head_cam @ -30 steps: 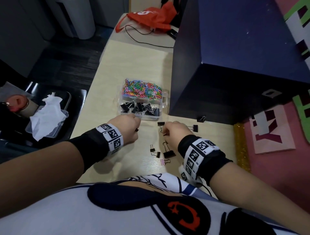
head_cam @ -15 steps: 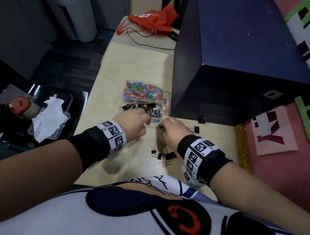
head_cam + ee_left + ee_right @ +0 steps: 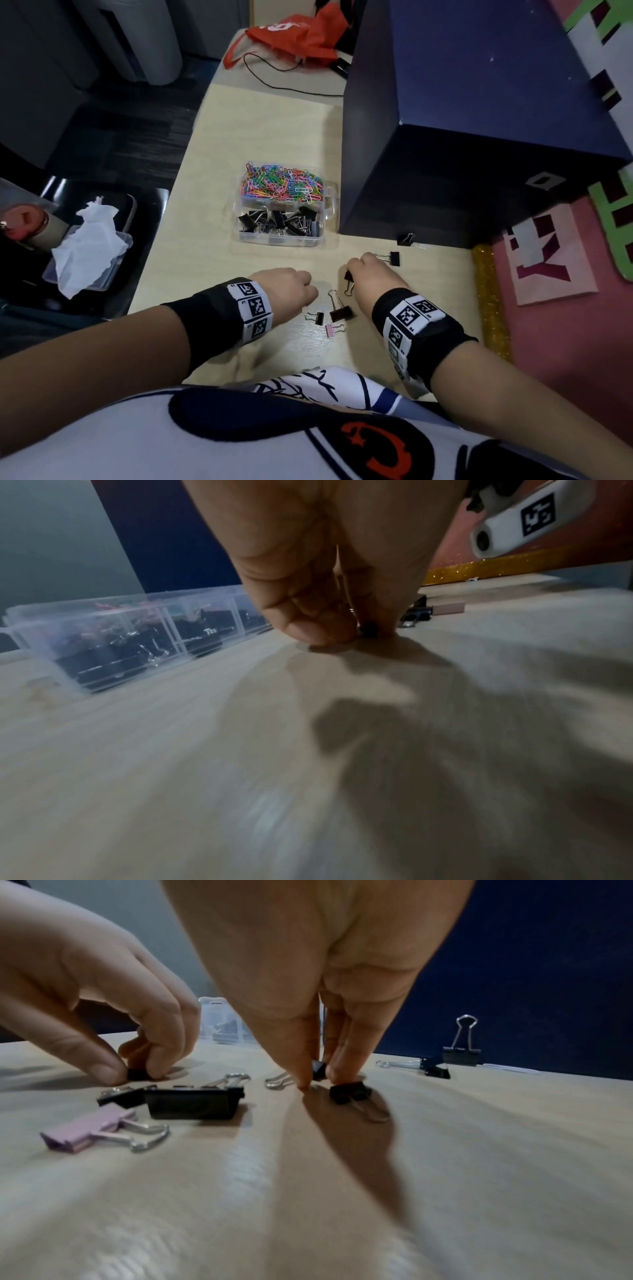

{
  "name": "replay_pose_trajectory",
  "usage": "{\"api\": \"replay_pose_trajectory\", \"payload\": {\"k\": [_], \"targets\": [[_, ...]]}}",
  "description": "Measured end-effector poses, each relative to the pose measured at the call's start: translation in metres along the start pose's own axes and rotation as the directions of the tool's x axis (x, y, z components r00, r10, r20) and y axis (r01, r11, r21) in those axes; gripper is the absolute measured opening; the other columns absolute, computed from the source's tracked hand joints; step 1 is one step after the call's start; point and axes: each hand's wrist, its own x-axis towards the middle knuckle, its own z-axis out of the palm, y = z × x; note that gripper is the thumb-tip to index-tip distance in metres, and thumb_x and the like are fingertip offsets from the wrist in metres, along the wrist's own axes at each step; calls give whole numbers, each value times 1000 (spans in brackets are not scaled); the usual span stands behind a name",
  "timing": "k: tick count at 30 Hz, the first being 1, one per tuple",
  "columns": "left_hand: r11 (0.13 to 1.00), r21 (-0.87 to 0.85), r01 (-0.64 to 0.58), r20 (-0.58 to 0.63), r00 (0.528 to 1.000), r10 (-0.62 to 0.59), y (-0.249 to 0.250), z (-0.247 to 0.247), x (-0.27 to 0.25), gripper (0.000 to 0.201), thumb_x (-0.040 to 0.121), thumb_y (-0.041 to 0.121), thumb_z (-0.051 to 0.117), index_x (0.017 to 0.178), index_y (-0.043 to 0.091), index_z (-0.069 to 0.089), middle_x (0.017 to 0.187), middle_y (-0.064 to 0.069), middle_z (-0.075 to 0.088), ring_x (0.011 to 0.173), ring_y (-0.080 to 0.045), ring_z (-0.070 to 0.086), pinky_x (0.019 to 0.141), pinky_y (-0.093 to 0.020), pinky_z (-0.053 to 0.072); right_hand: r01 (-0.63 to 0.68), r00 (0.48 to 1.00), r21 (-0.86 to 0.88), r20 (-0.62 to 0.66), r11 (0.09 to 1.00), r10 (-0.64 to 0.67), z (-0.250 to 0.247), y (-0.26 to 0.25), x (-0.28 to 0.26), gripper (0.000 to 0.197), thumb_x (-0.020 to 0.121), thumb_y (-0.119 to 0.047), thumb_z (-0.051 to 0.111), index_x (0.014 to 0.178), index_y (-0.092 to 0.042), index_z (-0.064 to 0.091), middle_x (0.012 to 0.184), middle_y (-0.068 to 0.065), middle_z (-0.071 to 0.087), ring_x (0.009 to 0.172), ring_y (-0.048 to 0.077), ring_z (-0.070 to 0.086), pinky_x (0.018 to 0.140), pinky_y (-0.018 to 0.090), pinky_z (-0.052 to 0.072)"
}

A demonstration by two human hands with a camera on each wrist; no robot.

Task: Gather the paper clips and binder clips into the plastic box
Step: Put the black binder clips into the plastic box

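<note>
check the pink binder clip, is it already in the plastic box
No, the pink binder clip lies on the table, apart from the plastic box.

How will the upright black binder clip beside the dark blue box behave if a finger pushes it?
The upright black binder clip stands on its narrow body with wire handles raised, so it would probably tip over rather than slide. It looks small and stiff, likely light. The pale table looks smooth, so once flat it may skid.

An office: pale desk point(image 3: 274, 137), stationery clips, black chair point(image 3: 102, 192) alongside.
</note>
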Motion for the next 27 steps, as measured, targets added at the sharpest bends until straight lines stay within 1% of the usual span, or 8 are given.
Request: {"api": "replay_pose_trajectory", "payload": {"k": [4, 7, 12, 17, 20, 23, 25, 27], "targets": [[999, -25, 43, 15, 999, -43, 1, 1, 0, 25, 96, 20, 43, 117, 11, 52, 114, -9, 50, 97, -29, 56, 82, -42, 51, 0, 999, 18, -49, 1000, 1, 3, 2, -2, 48, 83, 1, 47, 128, -13, 41, 126, 8, 40, 113, 27, 47, 91, 36, 46], [997, -49, 67, -3, 998, -67, -3, 0, -3, 26, 97, 24, 44, 118, 11, 51, 116, -9, 49, 99, -29, 55, 84, -42, 50, 94, 994, -1, -59, 996, -94, 7, 0, -2, 56, 77, 7, 46, 128, -18, 41, 123, 6, 38, 108, 28, 44, 89, 40, 47], [985, -112, 131, -40, 990, -136, -16, -2, -11, 17, 94, 18, 47, 109, 14, 54, 110, -6, 51, 92, -30, 57, 79, -40, 52, 70, 996, -9, -46, 998, -70, 4, -7, -2, 41, 80, 4, 45, 117, -12, 43, 116, 9, 39, 92, 26, 44, 78, 34, 45], [969, -122, 217, -25, 975, -221, -21, 0, -18, 22, 92, 14, 43, 111, 19, 54, 112, -4, 50, 97, -27, 55, 75, -35, 48, 41, 997, 101, -73, 994, -34, -5, -14, 3, 18, 85, -6, 50, 96, -18, 42, 104, 5, 47, 85, 23, 52, 70, 31, 41], [968, -133, 211, -114, 967, -226, -20, 2, -20, 27, 92, 21, 43, 119, 19, 49, 117, -4, 48, 105, -26, 51, 85, -38, 48, 120, 958, 270, -283, 955, -40, -20, -26, 6, 10, 88, -17, 54, 95, -19, 48, 96, 1, 53, 87, 21, 53, 74, 27, 39], [977, -114, 179, -139, 971, -195, -17, 4, -18, 38, 92, 26, 47, 130, 23, 42, 123, -4, 44, 111, -26, 47, 89, -39, 47, 251, 859, 391, -511, 885, -18, -37, -37, 7, 26, 87, -20, 60, 111, -19, 51, 107, 3, 56, 89, 21, 58, 80, 28, 45], [976, -96, 193, -136, 969, -205, -17, 6, -14, 40, 93, 25, 47, 133, 25, 40, 123, -4, 43, 110, -27, 46, 87, -40, 48, 205, 885, 387, -466, 899, -1, -42, -34, 6, 32, 88, -21, 58, 118, -18, 51, 116, 5, 54, 95, 23, 59, 87, 31, 47], [974, -85, 211, -132, 966, -221, -19, 7, -10, 35, 93, 22, 46, 128, 24, 44, 119, -4, 44, 105, -27, 48, 85, -42, 50, 36, 961, 280, -275, 959, 45, -41, -21, 2, 31, 89, -19, 52, 120, -17, 50, 121, 7, 51, 106, 26, 56, 92, 33, 45]]}}
